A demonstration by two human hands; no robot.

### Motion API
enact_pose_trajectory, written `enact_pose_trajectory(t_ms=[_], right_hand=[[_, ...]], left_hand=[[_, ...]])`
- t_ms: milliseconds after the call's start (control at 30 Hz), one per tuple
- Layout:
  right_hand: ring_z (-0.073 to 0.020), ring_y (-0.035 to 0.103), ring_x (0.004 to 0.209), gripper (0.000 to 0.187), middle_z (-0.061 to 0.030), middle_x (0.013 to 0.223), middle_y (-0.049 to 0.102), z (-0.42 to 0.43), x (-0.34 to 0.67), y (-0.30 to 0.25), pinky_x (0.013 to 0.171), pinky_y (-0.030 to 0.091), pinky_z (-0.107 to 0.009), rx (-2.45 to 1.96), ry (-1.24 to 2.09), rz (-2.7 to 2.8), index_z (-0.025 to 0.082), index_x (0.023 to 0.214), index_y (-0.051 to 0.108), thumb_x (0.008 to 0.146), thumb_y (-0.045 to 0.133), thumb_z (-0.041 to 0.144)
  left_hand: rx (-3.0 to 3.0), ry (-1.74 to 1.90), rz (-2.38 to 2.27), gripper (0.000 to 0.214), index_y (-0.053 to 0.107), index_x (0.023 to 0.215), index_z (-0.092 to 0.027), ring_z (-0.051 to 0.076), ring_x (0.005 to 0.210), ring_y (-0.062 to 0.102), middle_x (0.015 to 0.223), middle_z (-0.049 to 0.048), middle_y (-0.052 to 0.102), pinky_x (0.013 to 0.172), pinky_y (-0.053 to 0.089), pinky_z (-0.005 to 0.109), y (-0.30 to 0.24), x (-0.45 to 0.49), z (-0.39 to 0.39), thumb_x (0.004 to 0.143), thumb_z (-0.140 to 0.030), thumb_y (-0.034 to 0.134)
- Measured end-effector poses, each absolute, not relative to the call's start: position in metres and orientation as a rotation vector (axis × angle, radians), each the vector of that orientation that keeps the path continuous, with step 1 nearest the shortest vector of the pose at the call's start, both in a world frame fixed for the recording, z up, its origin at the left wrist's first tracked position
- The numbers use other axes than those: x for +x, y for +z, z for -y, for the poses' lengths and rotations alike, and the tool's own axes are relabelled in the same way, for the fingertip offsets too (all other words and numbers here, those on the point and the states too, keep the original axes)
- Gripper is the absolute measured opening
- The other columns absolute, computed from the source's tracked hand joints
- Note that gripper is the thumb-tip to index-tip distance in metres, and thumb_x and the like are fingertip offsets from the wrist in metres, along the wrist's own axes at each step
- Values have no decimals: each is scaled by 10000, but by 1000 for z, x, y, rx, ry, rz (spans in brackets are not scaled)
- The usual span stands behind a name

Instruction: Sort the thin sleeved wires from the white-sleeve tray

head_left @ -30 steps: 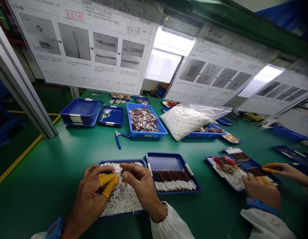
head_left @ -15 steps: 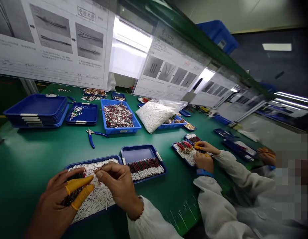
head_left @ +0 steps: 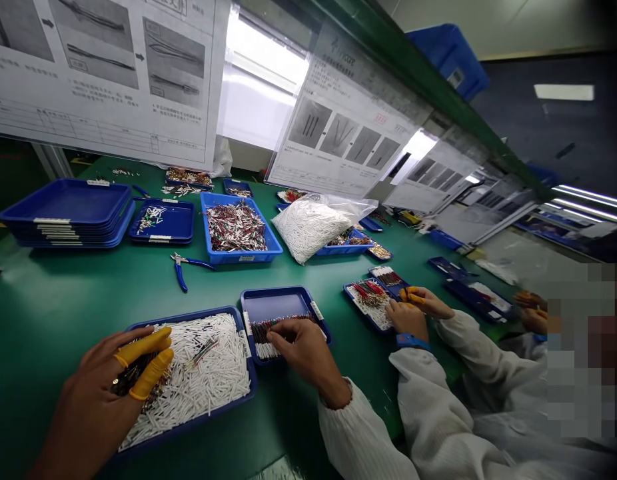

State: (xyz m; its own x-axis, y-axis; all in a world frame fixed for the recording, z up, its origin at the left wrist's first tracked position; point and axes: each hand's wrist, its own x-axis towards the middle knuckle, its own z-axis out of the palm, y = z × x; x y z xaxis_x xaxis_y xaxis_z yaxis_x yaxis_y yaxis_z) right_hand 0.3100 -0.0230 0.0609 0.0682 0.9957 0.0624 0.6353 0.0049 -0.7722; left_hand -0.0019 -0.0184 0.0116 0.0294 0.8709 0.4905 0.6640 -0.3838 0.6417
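Observation:
My left hand, with yellow finger cots on two fingers, is closed around a bundle of thin dark leads with gold-coloured ends. It hovers over the left side of a blue tray heaped with short white tubes. A few dark leads lie on top of those tubes. My right hand is over a smaller blue tray, which has a row of red, green and dark leads with white ends. Its thumb and forefinger are pinched at that row; whatever is between them is too small to make out.
Blue-handled cutters lie behind the trays. Further back are stacked blue trays, a bin of coloured leads and a bag of white tubes. A co-worker's hands work at trays on the right.
My right hand has moved right, from beside my left hand to the smaller tray's row of leads. My left hand has shifted slightly left, still holding the bundle.

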Motion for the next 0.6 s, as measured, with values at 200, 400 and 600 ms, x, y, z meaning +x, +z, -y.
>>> enact_pose_trajectory(t_ms=[200, 400, 600], right_hand=[[-239, 706, 669, 123, -69, 747, 787, 21, 295, 52, 604, 502, -320, -1736, 659, 1648, 200, 757, 806, 805, 693, 212], [-251, 698, 667, 132, -85, 823, 796, 25, 295, 54, 612, 497, -353, -1748, 496, 1648, 197, 883, 798, 863, 682, 256], [-231, 688, 767, 138, -79, 893, 768, 23, 258, 64, 695, 509, -345, -1494, 553, 1987, 184, 991, 767, 907, 658, 189]], left_hand=[[2126, 1268, -1650, 398, 752, 1064, -348, 278, 1013, 707, 1109, 14, 751, 708, 631, 330, 9, -3, 15, 824, -633, 610], [2123, 1259, -1609, 368, 745, 1075, -352, 280, 1001, 707, 1117, 11, 742, 792, 602, 373, 12, -6, 13, 826, -599, 633], [2114, 1330, -1633, 337, 772, 990, -291, 274, 987, 703, 1040, 38, 763, 860, 567, 412, 29, -3, 11, 861, -560, 617]])
